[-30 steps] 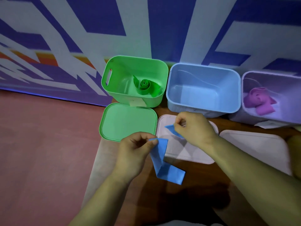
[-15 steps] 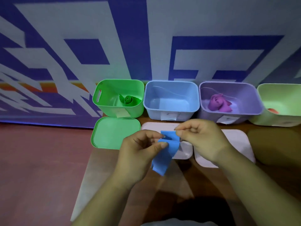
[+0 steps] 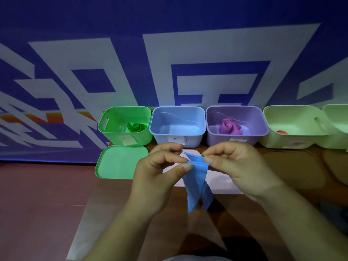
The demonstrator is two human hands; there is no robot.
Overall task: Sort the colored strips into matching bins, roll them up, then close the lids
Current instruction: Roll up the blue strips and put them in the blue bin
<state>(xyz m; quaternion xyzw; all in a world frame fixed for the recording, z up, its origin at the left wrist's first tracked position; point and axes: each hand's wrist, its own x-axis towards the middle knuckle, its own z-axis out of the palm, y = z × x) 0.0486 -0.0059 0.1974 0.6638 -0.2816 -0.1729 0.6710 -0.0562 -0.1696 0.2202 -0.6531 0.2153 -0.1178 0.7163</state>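
Observation:
A blue strip [image 3: 197,178] hangs between both hands above the table's near middle, its top end folded over. My left hand [image 3: 160,172] pinches the left side of that fold and my right hand [image 3: 237,166] pinches the right side. Behind them stands the empty blue bin [image 3: 178,135]. The green bin [image 3: 113,132] to its left holds a rolled green strip [image 3: 135,127]. The purple bin [image 3: 212,136] on the right holds a rolled magenta strip [image 3: 228,126].
A green lid [image 3: 120,162] lies flat in front of the green bin. A white lid [image 3: 222,183] lies under my hands. Two pale green bins [image 3: 293,142] stand at the far right, one with something red inside. A patterned blue wall rises behind the bins.
The strip has come up off the table and my hands have drawn close together at its top, folding the end over. The view has tilted up, showing more bins.

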